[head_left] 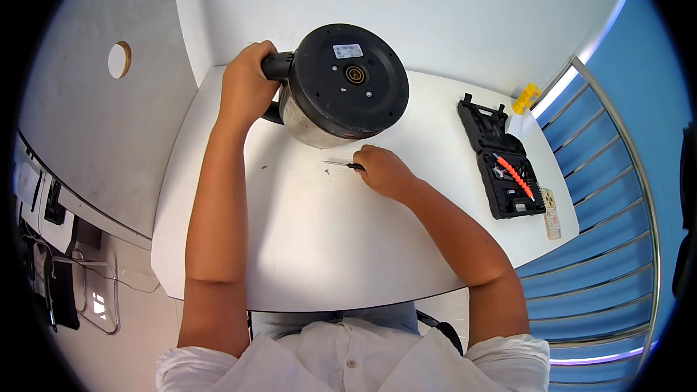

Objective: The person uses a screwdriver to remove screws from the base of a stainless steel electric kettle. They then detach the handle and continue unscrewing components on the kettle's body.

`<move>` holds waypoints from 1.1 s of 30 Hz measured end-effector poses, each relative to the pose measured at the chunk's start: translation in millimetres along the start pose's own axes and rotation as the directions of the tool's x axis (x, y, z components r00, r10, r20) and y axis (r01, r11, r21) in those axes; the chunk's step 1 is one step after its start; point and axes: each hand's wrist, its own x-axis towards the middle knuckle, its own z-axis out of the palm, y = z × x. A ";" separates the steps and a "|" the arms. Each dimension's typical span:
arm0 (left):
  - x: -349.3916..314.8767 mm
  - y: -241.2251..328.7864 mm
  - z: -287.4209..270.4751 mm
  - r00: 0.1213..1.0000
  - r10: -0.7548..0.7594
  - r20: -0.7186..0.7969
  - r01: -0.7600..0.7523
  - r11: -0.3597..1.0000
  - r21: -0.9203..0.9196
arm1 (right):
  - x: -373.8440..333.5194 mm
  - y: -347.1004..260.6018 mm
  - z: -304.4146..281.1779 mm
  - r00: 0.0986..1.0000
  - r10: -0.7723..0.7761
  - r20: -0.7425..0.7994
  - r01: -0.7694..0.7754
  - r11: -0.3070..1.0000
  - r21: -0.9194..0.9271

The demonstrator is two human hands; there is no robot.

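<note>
We grip the electric kettle (341,87) by its black handle with our left hand (247,87), tipped so its round black base faces us, at the table's (327,247) far edge. Our right hand (385,173) pinches a small screwdriver (341,165) flat on the table just near of it. Open black tool case (501,156) sits far right.

Bright even daylight, soft shadows, sharp centre, fisheye bending, black vignette at rim.
</note>
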 end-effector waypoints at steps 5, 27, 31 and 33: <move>-0.5 0.8 0.7 1.000 -0.012 0.012 0.012 1.000 0.009 | -2.7 2.9 2.3 1.000 -0.009 -0.015 0.009 1.000 0.029; -0.1 0.5 -4.7 0.998 0.031 0.047 -0.028 0.998 -0.060 | -2.9 -6.2 -167.0 0.898 -0.030 -0.439 0.286 0.798 0.531; -0.7 0.7 -4.8 0.998 0.026 0.065 -0.020 0.996 -0.085 | 24.7 -24.2 -161.5 0.930 -0.077 -0.360 0.213 0.910 0.355; -0.1 0.8 -4.1 0.997 0.024 0.068 -0.018 0.996 -0.089 | 30.1 -24.4 -160.9 0.927 -0.084 -0.365 0.215 0.918 0.334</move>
